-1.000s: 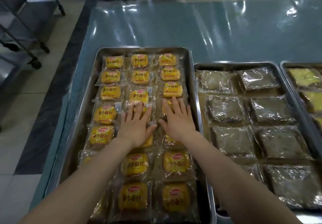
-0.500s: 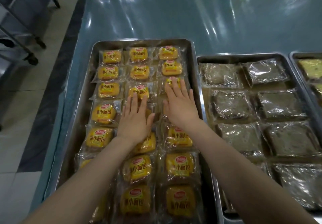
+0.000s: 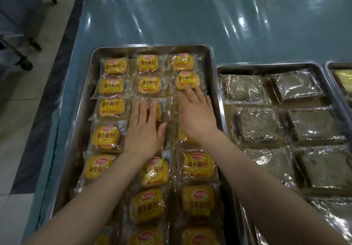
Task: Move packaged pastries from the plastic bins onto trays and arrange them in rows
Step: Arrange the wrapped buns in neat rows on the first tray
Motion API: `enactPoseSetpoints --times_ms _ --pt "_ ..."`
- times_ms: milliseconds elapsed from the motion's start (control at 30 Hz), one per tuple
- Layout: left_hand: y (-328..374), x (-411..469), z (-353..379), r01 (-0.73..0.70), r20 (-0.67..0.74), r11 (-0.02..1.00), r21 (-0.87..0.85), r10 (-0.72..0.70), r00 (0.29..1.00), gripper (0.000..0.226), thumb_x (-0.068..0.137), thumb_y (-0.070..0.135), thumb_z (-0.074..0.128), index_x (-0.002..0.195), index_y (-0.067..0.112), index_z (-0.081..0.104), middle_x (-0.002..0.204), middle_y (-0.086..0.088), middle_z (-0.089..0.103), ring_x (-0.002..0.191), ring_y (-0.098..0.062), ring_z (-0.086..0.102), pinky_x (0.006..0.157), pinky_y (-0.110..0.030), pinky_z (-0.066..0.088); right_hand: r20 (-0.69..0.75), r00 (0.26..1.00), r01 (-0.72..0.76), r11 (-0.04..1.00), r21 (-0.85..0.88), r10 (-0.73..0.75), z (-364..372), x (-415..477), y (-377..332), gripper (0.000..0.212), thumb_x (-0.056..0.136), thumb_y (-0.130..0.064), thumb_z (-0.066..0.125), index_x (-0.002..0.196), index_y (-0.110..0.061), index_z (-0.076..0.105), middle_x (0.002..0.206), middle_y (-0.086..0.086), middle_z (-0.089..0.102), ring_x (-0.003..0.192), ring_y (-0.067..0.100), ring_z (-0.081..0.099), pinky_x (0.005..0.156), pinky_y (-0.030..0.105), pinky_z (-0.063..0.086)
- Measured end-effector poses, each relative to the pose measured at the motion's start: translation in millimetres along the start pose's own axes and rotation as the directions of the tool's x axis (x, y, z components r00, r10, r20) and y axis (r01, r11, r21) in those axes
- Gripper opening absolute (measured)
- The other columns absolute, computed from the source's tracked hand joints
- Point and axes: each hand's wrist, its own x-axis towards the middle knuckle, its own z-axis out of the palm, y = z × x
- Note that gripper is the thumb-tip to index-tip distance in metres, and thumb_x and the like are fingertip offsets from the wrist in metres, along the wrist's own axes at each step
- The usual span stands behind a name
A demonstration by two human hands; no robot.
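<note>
A steel tray (image 3: 93, 67) holds yellow packaged pastries (image 3: 111, 105) in three rows running away from me. My left hand (image 3: 144, 132) lies flat, fingers apart, on a pastry pack in the middle row. My right hand (image 3: 197, 115) lies flat on packs in the right row, its fingertips touching the second pack from the far end (image 3: 187, 80). Neither hand grips anything. The packs under my palms are mostly hidden.
A second steel tray (image 3: 247, 66) to the right holds dark pastries in clear wrap (image 3: 257, 124). A third tray (image 3: 329, 65) shows at the far right edge. Shiny plastic sheeting (image 3: 190, 16) covers the table. A wheeled metal rack (image 3: 17, 25) stands on the floor at left.
Both hands have slid away from me along the rows, pressing the packs flat. The right hand now reaches the second pack from the far end.
</note>
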Motion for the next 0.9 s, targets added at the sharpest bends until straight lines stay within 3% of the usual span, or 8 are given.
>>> enactPoseSetpoints --times_ms 167,300,400,567,700,900 --pt "-1.5 38.2 -8.6 -0.008 -0.012 1.000 -0.004 0.008 1.000 0.066 0.094 0.052 0.013 0.149 0.023 -0.010 0.155 -0.008 -0.021 0.142 -0.023 -0.020 0.115 -0.036 -0.005 0.035 0.999 0.026 0.999 0.026 -0.027 -4.3 44.1 8.2 0.053 0.100 -0.021 0.037 0.151 -0.023 0.021 0.161 0.001 0.001 0.146 0.026 -0.007 0.117 0.045 0.003" --pt "-6.8 74.0 -12.0 -0.002 0.014 1.000 0.017 0.002 1.000 0.068 0.090 0.057 0.010 0.149 0.029 -0.007 0.155 -0.007 -0.020 0.141 -0.027 -0.019 0.111 -0.038 -0.007 0.138 0.987 0.079 0.997 0.014 -0.080 -2.9 69.0 16.3 0.051 0.102 -0.036 0.030 0.151 -0.030 0.015 0.161 -0.003 -0.005 0.146 0.027 -0.011 0.115 0.050 0.002" --pt "-9.4 93.0 -9.2 -0.009 0.086 0.998 0.064 0.004 0.996 0.068 0.090 0.059 0.011 0.149 0.031 -0.008 0.154 -0.006 -0.023 0.140 -0.030 -0.020 0.110 -0.041 -0.009 0.192 0.981 0.044 0.999 -0.010 -0.041 1.7 68.2 19.7 0.055 0.101 -0.045 0.029 0.151 -0.034 0.011 0.160 -0.006 -0.007 0.146 0.025 -0.013 0.114 0.054 0.005" --pt "-11.0 97.7 -4.3 -0.032 0.070 0.997 0.065 0.027 0.997 0.068 0.088 0.061 0.006 0.148 0.033 -0.011 0.151 -0.004 -0.027 0.139 -0.027 -0.024 0.107 -0.039 -0.012 0.120 0.993 -0.005 0.998 -0.060 0.012 4.0 54.7 13.6 0.053 0.100 -0.046 0.031 0.149 -0.032 0.020 0.161 -0.001 0.002 0.146 0.030 -0.003 0.114 0.056 0.009" --pt "-13.2 99.1 -6.4 -0.044 0.026 0.999 0.030 0.043 0.999 0.067 0.090 0.060 0.008 0.147 0.033 -0.014 0.153 -0.004 -0.026 0.138 -0.024 -0.026 0.109 -0.038 -0.011 -0.122 0.992 -0.036 0.999 -0.002 0.035 -3.4 67.6 9.1 0.041 0.099 -0.035 0.036 0.138 -0.025 0.045 0.157 0.004 0.021 0.145 0.030 0.011 0.116 0.052 0.012" --pt "-17.4 140.3 -16.0 -0.035 -0.073 0.999 0.000 0.035 0.997 0.065 0.096 0.047 0.024 0.150 0.028 -0.007 0.156 -0.004 -0.019 0.141 -0.022 -0.020 0.114 -0.039 -0.005 -0.139 0.987 0.073 0.997 -0.019 -0.075 -7.1 132.6 10.1 0.051 0.095 -0.012 0.044 0.144 -0.024 0.037 0.159 0.004 0.016 0.147 0.026 0.005 0.117 0.045 0.010"
